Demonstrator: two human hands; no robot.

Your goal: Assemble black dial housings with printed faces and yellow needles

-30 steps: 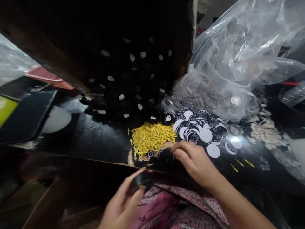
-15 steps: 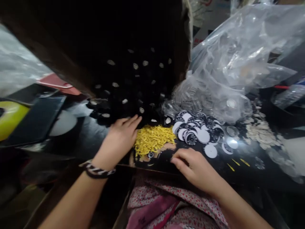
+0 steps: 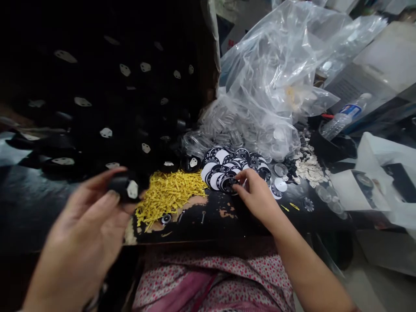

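My left hand [image 3: 94,216] grips a small black plastic housing [image 3: 121,187] with a white plate on its face, raised in front of the dark box. At the heap of round black-and-white dial discs [image 3: 216,173], my right hand [image 3: 255,193] pinches the edge of one printed dial disc [image 3: 229,184] between thumb and finger. Between the hands lies a pile of small yellow pointers [image 3: 175,188]. More black housings with white plates [image 3: 145,148] fill the box and spill from its mouth.
A clear plastic bag [image 3: 273,73] with transparent round covers [image 3: 234,130] stands behind the discs. Small cream-coloured pieces [image 3: 310,167] lie to the right, near a plastic bottle [image 3: 346,115] and a white box [image 3: 357,190]. A loose round part [image 3: 166,219] sits near the table's front edge.
My left hand has come back from the box's mouth and now holds a black housing. My right hand has moved forward onto the discs and taken hold of one. The view has turned right.
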